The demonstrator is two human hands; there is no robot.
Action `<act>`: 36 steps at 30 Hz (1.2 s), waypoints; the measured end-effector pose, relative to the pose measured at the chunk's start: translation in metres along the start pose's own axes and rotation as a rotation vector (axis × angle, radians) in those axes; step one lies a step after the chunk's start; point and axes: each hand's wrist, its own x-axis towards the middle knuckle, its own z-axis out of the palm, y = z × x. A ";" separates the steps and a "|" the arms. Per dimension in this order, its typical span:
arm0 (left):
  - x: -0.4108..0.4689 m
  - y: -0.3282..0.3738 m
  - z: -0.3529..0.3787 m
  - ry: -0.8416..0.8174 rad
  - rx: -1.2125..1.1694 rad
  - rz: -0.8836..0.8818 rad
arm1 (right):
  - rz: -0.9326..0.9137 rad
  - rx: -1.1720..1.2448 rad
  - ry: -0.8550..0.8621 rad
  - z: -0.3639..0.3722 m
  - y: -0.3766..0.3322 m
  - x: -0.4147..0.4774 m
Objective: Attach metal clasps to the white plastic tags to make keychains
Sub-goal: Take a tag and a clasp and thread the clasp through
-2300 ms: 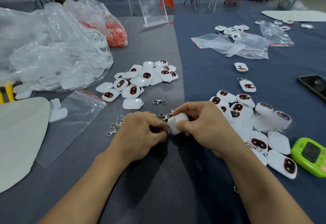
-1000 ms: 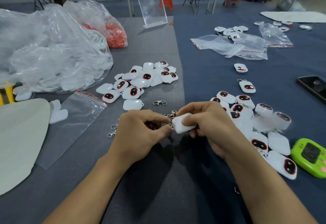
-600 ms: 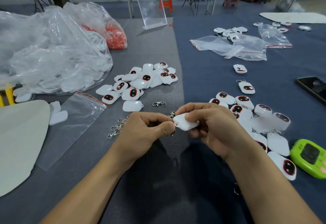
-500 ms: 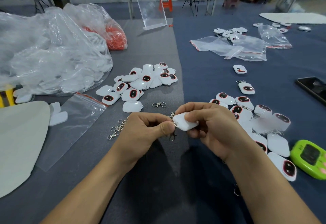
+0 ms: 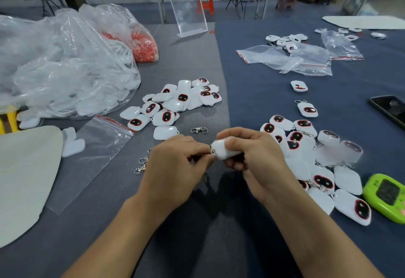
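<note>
Looking down from my head, my right hand (image 5: 256,157) curls around one white tag (image 5: 222,150), thumb on top and fingers beneath. It holds the tag off the table (image 5: 197,223) so the loop corner points left toward my other hand. My left hand (image 5: 175,166) has its fingertips pinched tight at that corner on a metal clasp (image 5: 211,146), of which only a glint shows; I judge I'm working its ring through the loop. Spare clasps (image 5: 142,165) lie just left of that hand for easy reach. Bare tags (image 5: 175,102) are heaped beyond, and seemingly finished keychains (image 5: 306,146) spread to my right, so done and undone sit apart.
</note>
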 end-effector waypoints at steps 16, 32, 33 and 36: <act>0.002 0.000 0.005 -0.047 0.154 0.162 | -0.240 -0.194 0.023 0.004 0.002 -0.007; 0.003 0.009 0.005 -0.118 -0.615 -0.329 | 0.072 0.232 -0.087 -0.001 -0.001 -0.002; 0.002 0.008 0.005 -0.088 -0.519 -0.285 | 0.058 0.229 -0.079 0.000 0.001 -0.001; 0.001 0.006 0.003 -0.065 -0.177 -0.119 | -0.063 0.122 -0.029 0.003 0.007 -0.002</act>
